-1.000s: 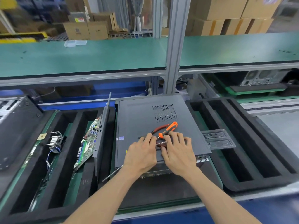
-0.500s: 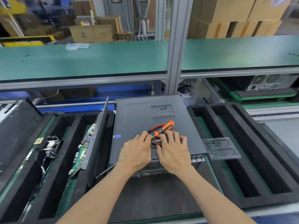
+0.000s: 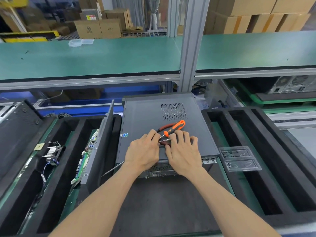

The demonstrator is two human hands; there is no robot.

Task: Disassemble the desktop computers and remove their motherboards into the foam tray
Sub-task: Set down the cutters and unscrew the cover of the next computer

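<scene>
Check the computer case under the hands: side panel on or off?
On. The grey panel covers the whole top of the case; both hands rest on it.

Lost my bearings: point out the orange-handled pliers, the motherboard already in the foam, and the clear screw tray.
pliers (image 3: 177,125), head view, orange handle.
motherboard (image 3: 83,160), head view, green board face.
clear screw tray (image 3: 239,159), head view, centre divider.

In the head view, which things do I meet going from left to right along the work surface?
Cable bundle → motherboard standing in the left foam tray → grey side panel → computer case under both hands → clear plastic blister tray → right foam tray.
</scene>
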